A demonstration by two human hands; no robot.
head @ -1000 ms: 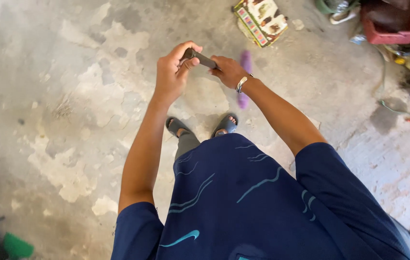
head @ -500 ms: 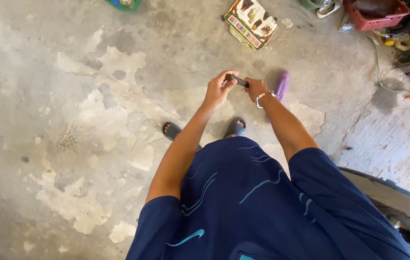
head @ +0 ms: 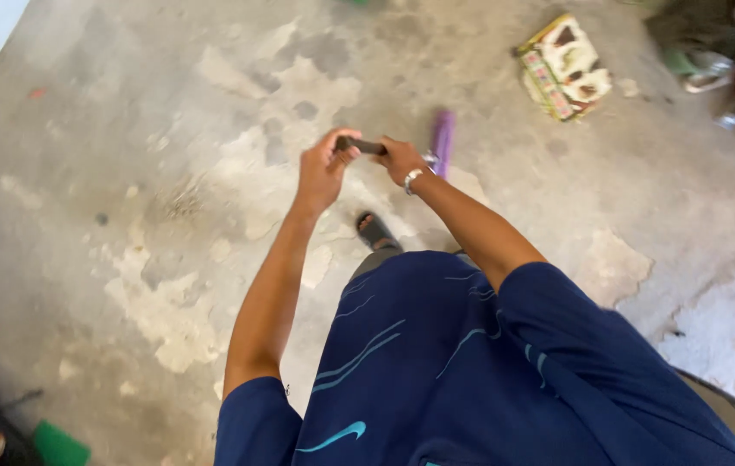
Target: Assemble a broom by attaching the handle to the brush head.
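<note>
The person stands on a patchy concrete floor (head: 126,216) with both arms out in front. The left hand (head: 323,169) and the right hand (head: 402,159) are close together at chest height, each pinching one end of a small dark flat object (head: 361,145), which bridges the gap between them; it is too blurred to say what it is, perhaps a tool or a strip. A bracelet (head: 413,179) sits on the right wrist. Just beyond the right hand a purple stick-like thing (head: 442,142) shows against the floor. Farther off lies a colourful printed box (head: 563,67). A sandalled foot (head: 376,230) shows below the hands.
</note>
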